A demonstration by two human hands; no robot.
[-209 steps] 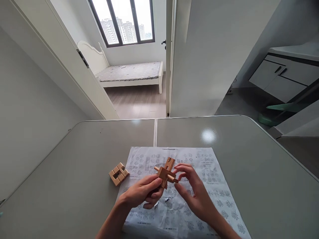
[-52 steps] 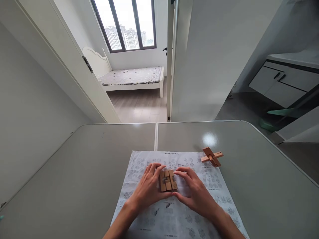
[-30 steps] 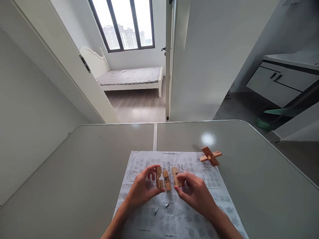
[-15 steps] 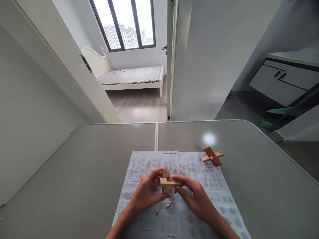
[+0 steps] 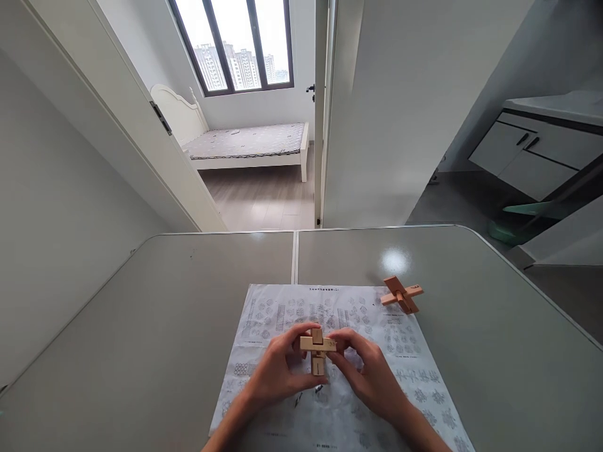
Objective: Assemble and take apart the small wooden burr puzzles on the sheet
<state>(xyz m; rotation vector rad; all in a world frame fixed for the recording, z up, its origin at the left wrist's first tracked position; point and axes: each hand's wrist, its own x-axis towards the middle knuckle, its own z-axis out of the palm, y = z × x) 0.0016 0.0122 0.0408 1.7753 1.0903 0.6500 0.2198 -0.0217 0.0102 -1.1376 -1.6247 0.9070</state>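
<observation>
Our left hand and right hand, palms facing inward, grasp the wooden cross from both sides above the sheet.

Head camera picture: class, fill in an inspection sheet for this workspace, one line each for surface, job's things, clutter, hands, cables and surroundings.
Surface: grey table with a centre seam; a printed sheet lies flat on it.
Job's things: crossed wooden pieces, held above the sheet.
Clutter: wooden cross at the sheet's far right corner; small dark bits on the sheet, too small to identify.
Hands: left hand and right hand both pinch the crossed wooden pieces by the fingertips.
Cables: nothing seen.
Surroundings: open doorway to a bed and window; cabinets to the right.
</observation>
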